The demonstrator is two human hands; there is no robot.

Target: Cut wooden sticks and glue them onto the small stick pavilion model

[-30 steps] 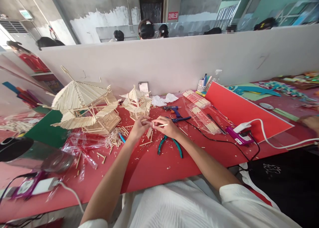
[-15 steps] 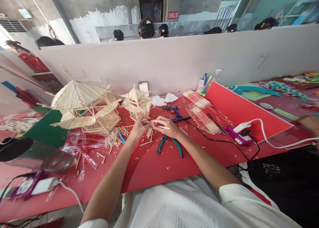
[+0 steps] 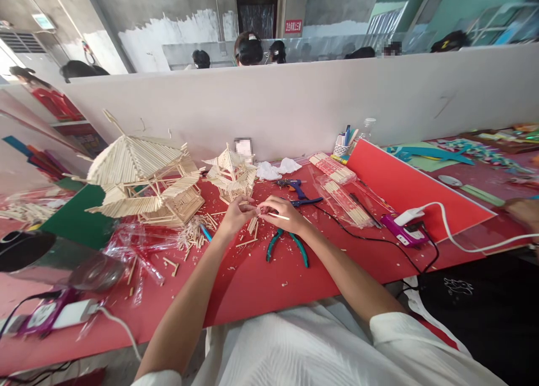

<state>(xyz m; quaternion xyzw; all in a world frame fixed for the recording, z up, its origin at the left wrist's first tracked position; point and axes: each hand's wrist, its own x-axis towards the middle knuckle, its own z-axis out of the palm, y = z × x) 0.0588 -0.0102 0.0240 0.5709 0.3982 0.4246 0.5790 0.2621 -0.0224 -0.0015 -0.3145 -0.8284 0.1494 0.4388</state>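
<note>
My left hand and my right hand meet fingertip to fingertip above the red table. From under the right fingers a thin wooden stick pokes out toward the right. The left fingers are pinched; whatever lies between them is hidden. Just beyond the left hand stands a small stick pavilion. Several short cut sticks lie below the hands. Pliers with teal handles rest beneath my right hand, their jaws covered by it.
A larger stick pavilion stands at left, near clear plastic wrap. A blue glue gun, stick packs and a purple power strip with cables lie right. A tilted red board stands beyond them. Another person's hand shows far right.
</note>
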